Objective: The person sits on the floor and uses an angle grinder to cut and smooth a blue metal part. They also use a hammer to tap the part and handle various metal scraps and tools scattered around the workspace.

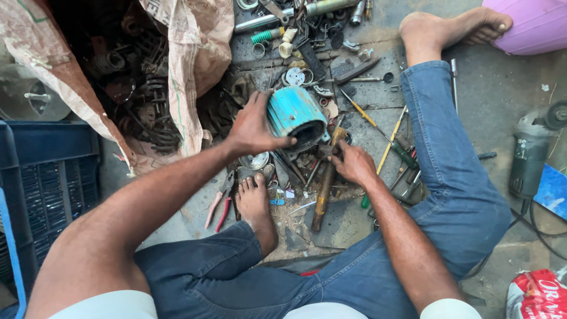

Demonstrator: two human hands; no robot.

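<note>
My left hand (253,125) clasping the teal motor housing (293,118), my right hand (353,163) gripping a wooden-handled tool (325,186), scattered parts across the floor (496,94)

Under the left hand (251,127) fingers, the teal motor housing (293,115) shows chipped matt paint over metal; in the right hand (352,162) fingers, the hammer handle (324,188) looks like worn, rough wood.

Just beyond the fingers of the left hand (253,125), an open, torn brown sack (189,71) of rusty coil springs (147,112) blocks the way. Ahead of the right hand (353,162), scattered screwdrivers (378,127) and small metal parts (307,35) crowd the concrete floor (496,88). Bare floor opens well to the right of those fingers, past the blue-jeaned leg (455,159), before the dark angle grinder (528,153).
</note>
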